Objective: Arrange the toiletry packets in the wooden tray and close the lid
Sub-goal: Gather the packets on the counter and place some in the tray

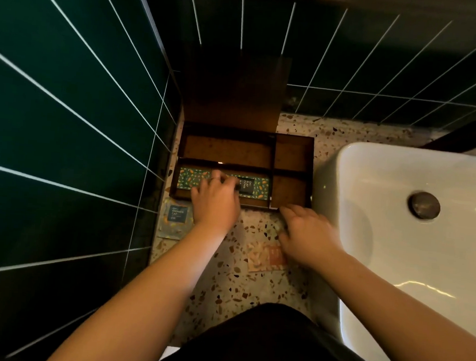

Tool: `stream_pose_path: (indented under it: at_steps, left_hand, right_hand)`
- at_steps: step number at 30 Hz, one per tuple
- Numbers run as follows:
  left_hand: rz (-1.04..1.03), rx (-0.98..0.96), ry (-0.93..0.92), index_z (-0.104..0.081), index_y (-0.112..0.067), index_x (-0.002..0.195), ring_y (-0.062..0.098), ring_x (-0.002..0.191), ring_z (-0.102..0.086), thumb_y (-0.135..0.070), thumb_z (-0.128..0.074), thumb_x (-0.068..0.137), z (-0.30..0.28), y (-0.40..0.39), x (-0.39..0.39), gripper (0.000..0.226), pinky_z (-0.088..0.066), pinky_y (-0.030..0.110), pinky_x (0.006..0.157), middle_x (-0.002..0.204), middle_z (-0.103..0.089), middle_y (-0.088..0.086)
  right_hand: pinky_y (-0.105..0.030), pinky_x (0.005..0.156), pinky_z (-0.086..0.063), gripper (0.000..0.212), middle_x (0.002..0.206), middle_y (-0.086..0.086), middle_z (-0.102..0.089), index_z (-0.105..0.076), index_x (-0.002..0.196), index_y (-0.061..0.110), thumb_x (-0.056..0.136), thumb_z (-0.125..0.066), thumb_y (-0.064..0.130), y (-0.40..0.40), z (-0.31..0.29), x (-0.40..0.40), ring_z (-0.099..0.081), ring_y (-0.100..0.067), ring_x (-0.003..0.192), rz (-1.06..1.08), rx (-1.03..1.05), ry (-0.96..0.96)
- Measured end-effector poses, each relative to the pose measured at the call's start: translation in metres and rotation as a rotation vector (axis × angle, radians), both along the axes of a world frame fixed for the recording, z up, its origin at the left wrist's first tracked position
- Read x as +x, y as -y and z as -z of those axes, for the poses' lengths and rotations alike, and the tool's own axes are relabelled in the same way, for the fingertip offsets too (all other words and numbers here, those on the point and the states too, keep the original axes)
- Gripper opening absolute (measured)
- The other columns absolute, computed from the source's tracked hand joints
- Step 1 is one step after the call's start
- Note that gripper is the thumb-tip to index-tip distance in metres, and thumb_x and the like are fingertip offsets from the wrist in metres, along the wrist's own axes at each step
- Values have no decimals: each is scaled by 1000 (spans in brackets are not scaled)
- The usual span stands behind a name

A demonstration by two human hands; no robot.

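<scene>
The wooden tray (293, 156) sits on the terrazzo counter with its lid (234, 92) standing open against the back wall. A long green patterned comb packet (256, 186) lies in the tray's front left compartment. My left hand (215, 201) rests on that packet, fingers pressing it down. My right hand (306, 236) lies flat on the counter just in front of the tray, over an orange packet (265, 258). A blue-labelled shower cap packet (175, 218) lies on the counter left of my left hand. The other compartments look empty.
A white basin (412, 249) with a round drain fills the right side, close to the tray. Dark green tiled walls (67, 112) close in on the left and the back. My dark clothing shows at the bottom edge.
</scene>
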State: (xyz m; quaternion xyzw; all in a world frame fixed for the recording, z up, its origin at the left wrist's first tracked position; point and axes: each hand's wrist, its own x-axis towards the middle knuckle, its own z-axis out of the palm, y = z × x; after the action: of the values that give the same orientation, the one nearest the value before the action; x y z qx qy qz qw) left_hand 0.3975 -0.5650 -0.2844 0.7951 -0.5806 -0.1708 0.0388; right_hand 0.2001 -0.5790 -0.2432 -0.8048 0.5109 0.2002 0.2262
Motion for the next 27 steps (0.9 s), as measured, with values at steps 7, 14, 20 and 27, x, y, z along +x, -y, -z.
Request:
stream_pose_path:
  at_steps: [7, 14, 20, 27]
  left_hand:
    - [85, 203, 26, -56, -33, 140, 33, 135, -43, -57, -33, 101, 1, -8, -5, 51, -29, 56, 106, 152, -44, 5]
    - [116, 230, 10, -42, -35, 150, 34, 143, -31, -63, -27, 100, 8, -4, -3, 59, -22, 60, 112, 161, -32, 4]
    - [89, 191, -35, -50, -34, 145, 31, 142, -34, -59, -33, 100, 7, -8, 0, 55, -23, 59, 112, 158, -36, 3]
    - [-97, -182, -150, -65, -23, 112, 28, 117, -50, -35, -53, 97, -7, -37, 9, 23, -39, 47, 97, 123, -58, 3]
  right_hand:
    - [-40, 109, -38, 61, 155, -1, -42, -37, 151, 21, 93, -48, 38, 0, 0, 1, -42, -26, 137, 3, -13, -1]
    - [-40, 107, -40, 61, 153, -2, -45, -39, 150, 22, 92, -47, 39, 0, 2, 0, -45, -26, 135, 5, -13, 1]
    - [-41, 107, -40, 61, 153, -2, -44, -38, 150, 22, 92, -47, 38, 0, 2, -1, -44, -27, 135, 9, -10, 14]
    - [-46, 110, -39, 55, 149, -5, -47, -46, 145, 19, 90, -53, 24, -14, -3, 0, -41, -27, 136, 116, -57, 212]
